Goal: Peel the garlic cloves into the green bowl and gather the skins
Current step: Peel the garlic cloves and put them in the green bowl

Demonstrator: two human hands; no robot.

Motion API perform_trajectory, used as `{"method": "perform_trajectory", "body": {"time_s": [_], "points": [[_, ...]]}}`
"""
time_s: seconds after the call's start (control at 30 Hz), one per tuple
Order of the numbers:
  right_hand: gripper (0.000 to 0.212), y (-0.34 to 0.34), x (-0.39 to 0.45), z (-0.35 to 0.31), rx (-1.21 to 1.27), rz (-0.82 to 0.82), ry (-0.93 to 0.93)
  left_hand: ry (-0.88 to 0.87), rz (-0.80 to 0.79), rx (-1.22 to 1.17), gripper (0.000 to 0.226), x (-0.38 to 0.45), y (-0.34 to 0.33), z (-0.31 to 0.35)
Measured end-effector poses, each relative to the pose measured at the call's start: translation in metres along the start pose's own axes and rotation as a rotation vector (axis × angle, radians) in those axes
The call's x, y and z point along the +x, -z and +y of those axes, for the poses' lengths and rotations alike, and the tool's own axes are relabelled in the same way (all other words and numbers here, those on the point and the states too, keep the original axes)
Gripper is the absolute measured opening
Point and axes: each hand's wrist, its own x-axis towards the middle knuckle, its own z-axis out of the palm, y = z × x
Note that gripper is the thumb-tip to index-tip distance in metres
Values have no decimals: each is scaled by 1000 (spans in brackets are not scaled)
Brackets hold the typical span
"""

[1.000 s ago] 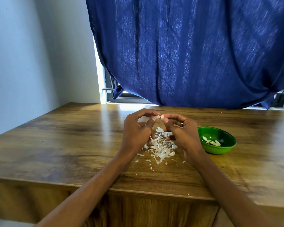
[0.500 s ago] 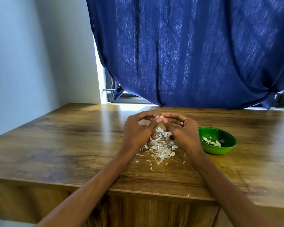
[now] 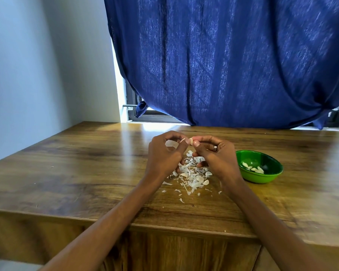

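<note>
My right hand [image 3: 215, 155] pinches a small pale garlic clove [image 3: 191, 141] between thumb and forefinger, above the middle of the table. My left hand [image 3: 164, 153] is curled beside it and pinches a thin strip of skin [image 3: 182, 140] that comes off the clove. Under both hands lies a loose pile of white garlic skins [image 3: 192, 178]. The green bowl [image 3: 270, 174] stands to the right of my right hand and holds several peeled cloves [image 3: 253, 168].
The wooden table [image 3: 86, 173] runs from the left wall to the right edge of view, its front edge near me. A dark blue curtain [image 3: 223, 61] hangs over the window behind the table. Small skin scraps [image 3: 181, 200] lie scattered toward the front edge.
My hands stay at the same spot above the pile. My left fingers have drawn a strip of skin a little to the left, away from the clove.
</note>
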Motion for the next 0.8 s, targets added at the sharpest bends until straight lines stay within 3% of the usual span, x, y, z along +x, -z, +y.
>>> {"method": "perform_trajectory", "body": {"time_s": [0.43, 0.8], "points": [[20, -1, -2, -3, 4, -50, -24, -101, -31, 121, 5, -1, -2, -4], [19, 0, -1, -3, 19, -11, -37, -105, -55, 53, 6, -3, -2, 0]]}}
